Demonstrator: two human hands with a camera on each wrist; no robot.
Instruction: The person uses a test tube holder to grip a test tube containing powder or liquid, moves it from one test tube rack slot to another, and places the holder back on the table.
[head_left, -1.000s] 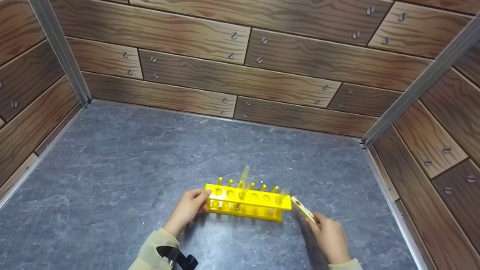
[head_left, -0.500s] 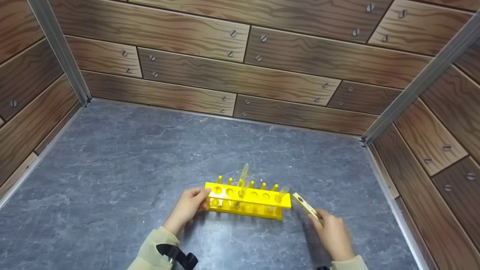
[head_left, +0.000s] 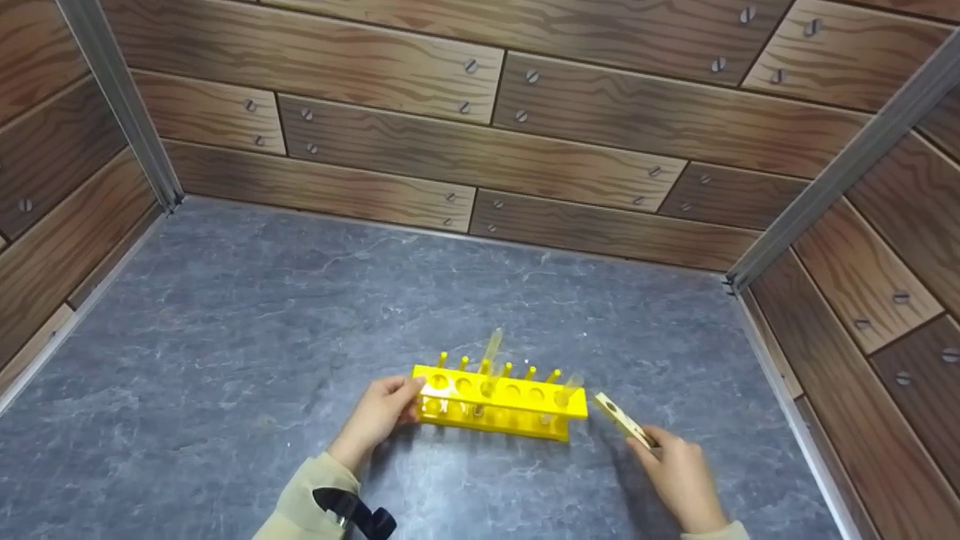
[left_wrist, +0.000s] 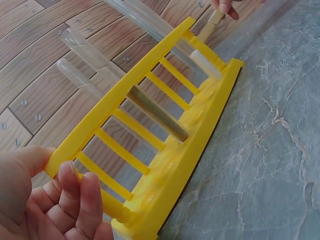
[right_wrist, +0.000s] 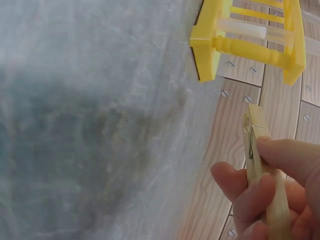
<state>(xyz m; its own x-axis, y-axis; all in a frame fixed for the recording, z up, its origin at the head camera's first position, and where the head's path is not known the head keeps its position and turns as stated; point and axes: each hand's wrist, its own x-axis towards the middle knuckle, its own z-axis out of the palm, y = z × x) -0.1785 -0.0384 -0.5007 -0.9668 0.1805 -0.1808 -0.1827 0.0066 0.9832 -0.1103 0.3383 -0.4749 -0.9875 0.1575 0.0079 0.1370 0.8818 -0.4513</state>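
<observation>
My left hand (head_left: pixel 379 412) grips the left end of a yellow test tube rack (head_left: pixel 525 403), thumb on its upper board. The rack stands upright on the grey surface. A test tube (head_left: pixel 493 349) leans up from a middle hole; in the left wrist view its lower part shows olive-brown contents (left_wrist: pixel 157 114). Another test tube (head_left: pixel 571 384) sits in the right end hole, with white contents (right_wrist: pixel 245 28) seen in the right wrist view. Just right of the rack, my right hand (head_left: pixel 679 472) holds a wooden test tube clamp (head_left: pixel 622 420), its tip pointing toward the rack, apart from it.
Grey marbled tabletop (head_left: pixel 300 300) surrounds the rack. Wood-patterned walls (head_left: pixel 390 135) close it in at the back, left and right, with metal posts (head_left: pixel 825 180) at the corners. A black strap (head_left: pixel 352 510) is around the left wrist.
My right hand has drawn back slightly to the right with the test tube clamp, widening the gap to the rack. My left hand keeps its grip on the rack, which has barely shifted.
</observation>
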